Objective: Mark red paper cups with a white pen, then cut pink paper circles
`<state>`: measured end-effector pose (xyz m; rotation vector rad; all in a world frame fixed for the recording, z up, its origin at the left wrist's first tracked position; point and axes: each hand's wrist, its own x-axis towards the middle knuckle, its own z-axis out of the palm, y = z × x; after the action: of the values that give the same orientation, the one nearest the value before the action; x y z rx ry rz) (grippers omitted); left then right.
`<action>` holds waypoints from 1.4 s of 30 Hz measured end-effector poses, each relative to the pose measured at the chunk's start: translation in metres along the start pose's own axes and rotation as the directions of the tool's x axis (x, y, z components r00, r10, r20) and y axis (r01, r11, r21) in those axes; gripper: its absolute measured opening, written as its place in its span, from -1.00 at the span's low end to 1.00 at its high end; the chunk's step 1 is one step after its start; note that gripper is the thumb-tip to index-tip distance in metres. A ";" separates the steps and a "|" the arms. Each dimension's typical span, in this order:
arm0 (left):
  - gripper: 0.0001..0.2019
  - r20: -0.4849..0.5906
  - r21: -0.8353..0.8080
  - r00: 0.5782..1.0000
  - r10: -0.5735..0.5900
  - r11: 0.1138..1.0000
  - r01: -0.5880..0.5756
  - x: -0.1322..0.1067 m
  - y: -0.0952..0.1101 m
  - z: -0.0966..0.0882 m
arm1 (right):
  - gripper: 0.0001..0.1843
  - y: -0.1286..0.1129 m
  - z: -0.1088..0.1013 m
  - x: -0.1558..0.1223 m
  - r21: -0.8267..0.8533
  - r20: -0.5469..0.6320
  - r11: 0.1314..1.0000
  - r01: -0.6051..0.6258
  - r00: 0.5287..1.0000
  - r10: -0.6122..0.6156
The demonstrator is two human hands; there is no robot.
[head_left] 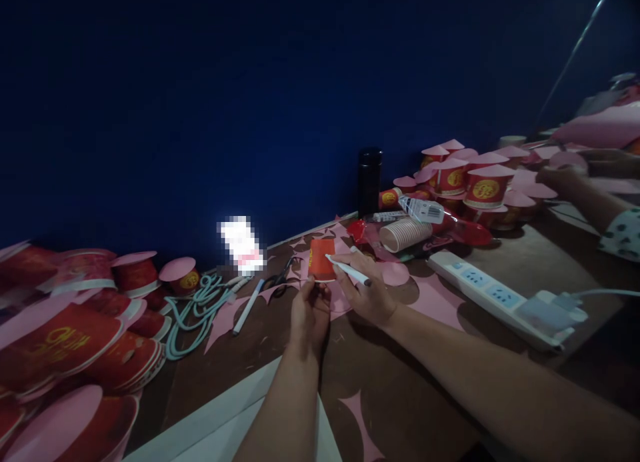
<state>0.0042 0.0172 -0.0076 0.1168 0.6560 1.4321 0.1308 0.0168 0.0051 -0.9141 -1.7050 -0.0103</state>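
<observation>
Upside down in my left hand (pixel 311 310) is a red paper cup (pixel 323 254) with yellow lettering on its left side; my fingers close around its rim. A white marker (pixel 350 270) with a dark end is pinched in my right hand (pixel 370 294). Its tip meets, or nearly meets, the red side of the cup. Pink paper scraps (pixel 440 301) lie under and around both hands. A second white marker (pixel 249 307) with a blue end rests to the left, beside dark-handled scissors (pixel 281 279).
Red cups with pink paper discs crowd the left (pixel 134 273) and the back right (pixel 487 185). A coiled cable (pixel 200 315), bright pixelated phone-like shape (pixel 243 245), black bottle (pixel 369 182), stacked cups (pixel 405 234) and power strip (pixel 495 295) surround the work area. Another person's arm (pixel 583 195) reaches in at right.
</observation>
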 end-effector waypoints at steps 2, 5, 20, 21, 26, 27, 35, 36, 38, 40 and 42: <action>-0.89 0.003 -0.003 1.000 0.006 1.000 -0.006 0.001 0.000 0.000 | -0.76 0.000 0.000 0.000 -0.011 0.003 1.000 -0.003 1.000 0.003; -0.87 0.004 -0.016 1.000 0.017 1.000 -0.017 0.002 0.000 0.000 | -0.77 0.001 0.000 0.000 -0.017 -0.007 1.000 0.010 1.000 -0.010; -0.91 -0.033 -0.082 0.999 -0.007 0.997 0.005 0.001 0.005 -0.002 | -0.78 -0.001 0.002 -0.002 0.044 -0.086 0.998 -0.043 0.995 0.047; -0.90 -0.033 -0.086 0.999 0.004 0.996 -0.007 0.001 0.005 -0.002 | -0.79 -0.001 0.002 -0.002 0.048 -0.086 0.998 -0.046 0.995 0.050; -0.89 -0.031 -0.080 1.000 0.005 0.997 -0.007 0.003 0.005 -0.002 | -0.78 -0.001 0.003 -0.002 0.046 -0.083 0.999 -0.027 0.996 0.031; -0.89 -0.030 -0.082 1.000 0.003 0.997 -0.006 0.003 0.005 -0.002 | -0.78 -0.001 0.003 -0.002 0.043 -0.076 0.999 -0.022 0.997 0.025; -0.93 -0.030 -0.062 1.000 0.005 0.998 -0.007 0.002 0.005 -0.001 | -0.80 -0.002 0.001 -0.002 0.010 -0.012 1.000 0.003 1.000 -0.003; -0.92 -0.029 -0.061 1.000 0.004 0.998 -0.006 0.002 0.005 -0.001 | -0.80 -0.002 0.001 -0.002 0.003 -0.003 1.000 0.009 1.000 -0.009; -0.92 -0.024 -0.058 1.000 -0.004 0.998 0.003 0.002 0.005 -0.002 | -0.79 -0.001 0.002 -0.003 -0.008 0.011 1.000 0.015 1.000 -0.015; -0.92 -0.023 -0.060 1.000 -0.009 0.998 0.008 0.002 0.004 -0.002 | -0.79 -0.001 0.002 -0.003 -0.015 0.007 1.000 0.011 1.000 -0.011; -0.92 -0.031 -0.059 0.999 -0.011 0.998 0.009 0.002 0.004 -0.002 | -0.79 -0.002 0.002 -0.003 -0.017 -0.008 1.000 0.006 1.000 -0.007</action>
<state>-0.0003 0.0195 -0.0078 0.0450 0.6386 1.4443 0.1280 0.0153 0.0027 -0.9197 -1.7025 -0.0325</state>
